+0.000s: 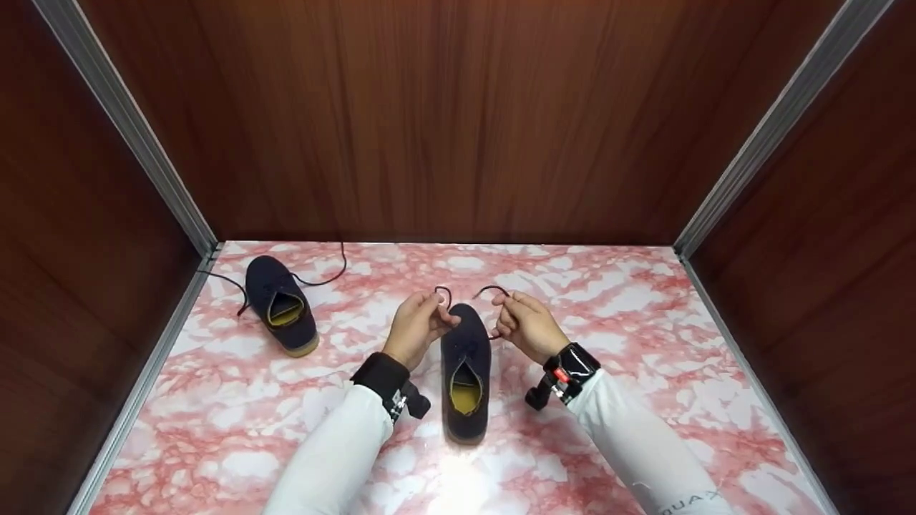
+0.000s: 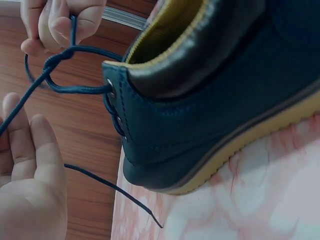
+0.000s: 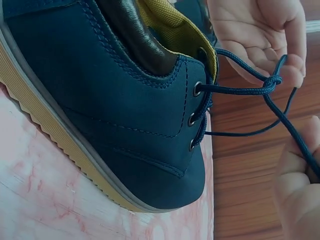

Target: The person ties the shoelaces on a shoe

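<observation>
A navy lace-up shoe (image 1: pixel 465 330) with a yellow lining stands between my hands, toe pointing away. My left hand (image 1: pixel 417 325) pinches one strand of its dark blue shoelace (image 2: pixel 77 90) beside the toe. On the other side, my right hand (image 1: pixel 528 323) grips the other strand between thumb and fingers. The two strands cross in a loose knot (image 3: pixel 273 85) just off the top eyelets, seen in both wrist views. Short free lace ends stick out past the fingers of each hand. Below the left palm in the left wrist view, a lace tip hangs down.
A matching navy shoe (image 1: pixel 261 280) stands at the back left, its laces spread untied to both sides. Dark wood panels (image 1: pixel 444 121) with grey metal corner strips (image 1: pixel 773 121) enclose the red-and-white marbled tabletop (image 1: pixel 608 286) at the back and sides.
</observation>
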The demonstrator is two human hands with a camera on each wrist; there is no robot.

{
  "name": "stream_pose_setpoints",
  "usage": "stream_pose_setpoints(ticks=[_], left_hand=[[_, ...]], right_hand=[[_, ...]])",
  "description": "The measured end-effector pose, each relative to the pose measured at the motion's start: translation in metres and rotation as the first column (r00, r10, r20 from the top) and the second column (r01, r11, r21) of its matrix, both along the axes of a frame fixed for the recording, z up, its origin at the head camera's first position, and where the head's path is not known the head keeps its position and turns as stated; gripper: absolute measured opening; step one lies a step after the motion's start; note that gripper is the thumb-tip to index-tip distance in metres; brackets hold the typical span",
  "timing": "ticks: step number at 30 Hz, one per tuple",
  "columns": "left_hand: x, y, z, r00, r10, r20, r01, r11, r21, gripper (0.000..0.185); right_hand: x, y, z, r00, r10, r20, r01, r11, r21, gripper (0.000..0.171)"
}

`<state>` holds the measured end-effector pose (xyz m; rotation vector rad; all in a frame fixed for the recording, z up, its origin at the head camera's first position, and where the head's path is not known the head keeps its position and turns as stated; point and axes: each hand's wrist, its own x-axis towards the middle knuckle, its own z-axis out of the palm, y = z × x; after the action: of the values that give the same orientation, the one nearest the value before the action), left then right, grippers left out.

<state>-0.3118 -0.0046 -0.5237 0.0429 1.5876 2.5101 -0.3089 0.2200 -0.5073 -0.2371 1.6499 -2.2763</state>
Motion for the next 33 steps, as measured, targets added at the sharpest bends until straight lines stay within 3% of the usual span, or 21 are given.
stream_pose_setpoints(ticks=[3,7,14,26,33], left_hand=[[0.001,-0.001,0.001,1.000,-0.015,0.022,0.013,0.996,0.087,0.014],[0.001,-0.003,0.000,0.999,-0.036,0.022,0.033,0.992,0.124,0.016],[0.000,-0.007,-0.004,0.999,-0.020,0.030,0.019,0.999,0.032,0.018],[0.001,-0.015,-0.011,0.999,-0.009,0.045,0.012,0.997,-0.080,0.014],[0.000,-0.023,-0.018,0.997,0.010,0.081,-0.002,0.995,-0.098,0.015]], right_hand=[[0.000,0.001,-0.002,0.999,-0.016,-0.030,0.017,1.000,0.011,0.026],[-0.003,0.004,-0.005,0.997,-0.072,-0.012,0.072,0.997,-0.005,0.033],[-0.004,0.009,-0.008,0.979,-0.197,0.049,0.197,0.980,0.010,0.037],[-0.004,0.026,-0.016,0.970,-0.232,0.078,0.231,0.973,0.017,0.036],[-0.004,0.034,-0.026,0.967,-0.245,0.075,0.241,0.969,0.060,0.036]])
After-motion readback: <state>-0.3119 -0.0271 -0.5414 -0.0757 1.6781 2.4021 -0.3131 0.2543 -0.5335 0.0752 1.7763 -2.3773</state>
